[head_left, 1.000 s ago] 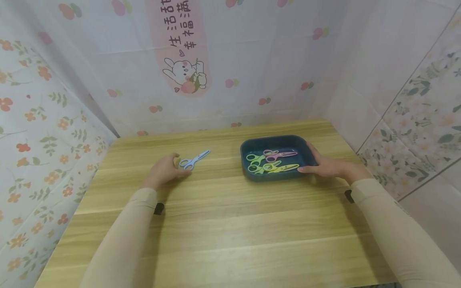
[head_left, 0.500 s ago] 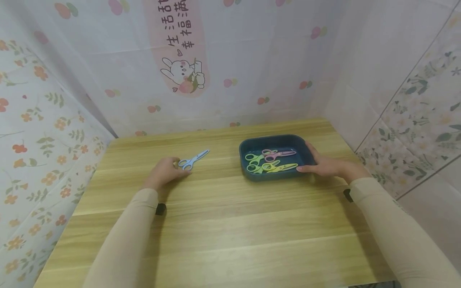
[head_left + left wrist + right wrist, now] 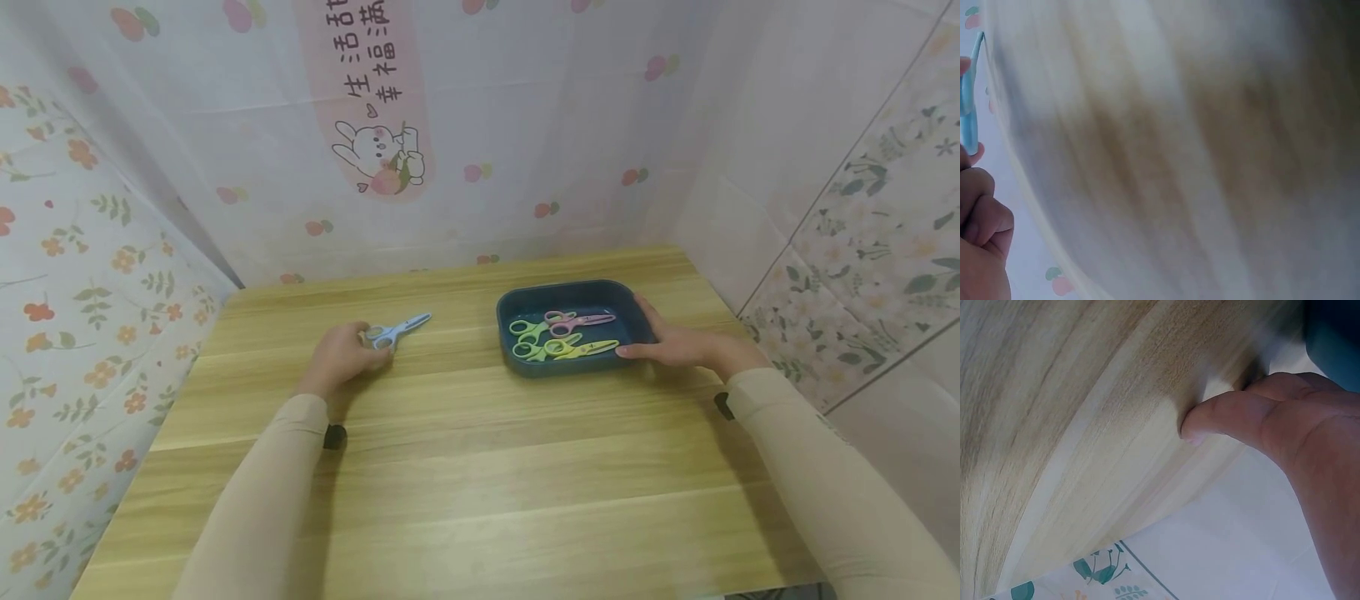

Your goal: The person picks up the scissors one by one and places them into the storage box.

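Light blue scissors (image 3: 408,323) have their handle end in my left hand (image 3: 341,358), which pinches it between thumb and fingertips; the blades point away to the right. In the left wrist view the scissors (image 3: 969,94) show at the left edge, above the curled fingers (image 3: 985,219). My right hand (image 3: 671,342) holds the right end of a dark blue tray (image 3: 577,368), thumb over the near rim and fingers along the outer side. Inside lie pink scissors (image 3: 581,323), yellow scissors (image 3: 588,348) and green scissors (image 3: 529,328). The right wrist view shows only the tray's corner (image 3: 1335,350).
A wood-grain table (image 3: 465,467) carries everything. Behind it hangs a white curtain (image 3: 570,125) with fruit prints and a rabbit. Floral sheets flank the table on the left (image 3: 97,350) and right (image 3: 885,242).
The left hand's pinch has tightened on the blue scissors, which have shifted slightly left and turned a little. The right hand and tray stay in place; the head view has drifted slightly.
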Motion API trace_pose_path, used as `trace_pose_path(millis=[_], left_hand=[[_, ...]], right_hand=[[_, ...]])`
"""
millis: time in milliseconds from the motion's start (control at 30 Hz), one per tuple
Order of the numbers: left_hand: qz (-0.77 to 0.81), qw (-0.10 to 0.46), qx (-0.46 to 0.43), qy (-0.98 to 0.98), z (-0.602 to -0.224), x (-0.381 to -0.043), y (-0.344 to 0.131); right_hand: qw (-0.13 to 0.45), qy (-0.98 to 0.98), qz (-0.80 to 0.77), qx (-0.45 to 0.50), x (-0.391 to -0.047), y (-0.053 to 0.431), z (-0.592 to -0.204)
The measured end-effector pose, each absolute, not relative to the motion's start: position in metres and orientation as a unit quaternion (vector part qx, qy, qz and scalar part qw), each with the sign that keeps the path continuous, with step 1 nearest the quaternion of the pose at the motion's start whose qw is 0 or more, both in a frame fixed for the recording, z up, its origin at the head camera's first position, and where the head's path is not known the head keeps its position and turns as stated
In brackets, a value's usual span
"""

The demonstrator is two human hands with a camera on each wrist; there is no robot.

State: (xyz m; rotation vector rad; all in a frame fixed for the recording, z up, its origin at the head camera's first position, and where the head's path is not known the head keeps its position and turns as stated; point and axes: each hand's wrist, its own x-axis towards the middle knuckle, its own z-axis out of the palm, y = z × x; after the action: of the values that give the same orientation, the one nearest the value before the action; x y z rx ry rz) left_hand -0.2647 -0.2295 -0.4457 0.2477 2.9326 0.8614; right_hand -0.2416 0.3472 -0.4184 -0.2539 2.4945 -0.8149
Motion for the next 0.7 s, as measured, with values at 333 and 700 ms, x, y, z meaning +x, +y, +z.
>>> trace_pose_path(millis=[333, 700], left_hand=[[0.297, 0.017, 0.063, 0.953, -0.4388, -0.2635, -0.2290], [0.360, 0.042, 0.039, 0.931, -0.4356, -0.2678, -0.2302]], right_hand=[[0.240, 0.919, -0.295, -0.102, -0.2426, 0.3469, -0.4190], [0.230, 0.924, -0.287, -0.108, -0.2410, 0.3449, -0.4174]])
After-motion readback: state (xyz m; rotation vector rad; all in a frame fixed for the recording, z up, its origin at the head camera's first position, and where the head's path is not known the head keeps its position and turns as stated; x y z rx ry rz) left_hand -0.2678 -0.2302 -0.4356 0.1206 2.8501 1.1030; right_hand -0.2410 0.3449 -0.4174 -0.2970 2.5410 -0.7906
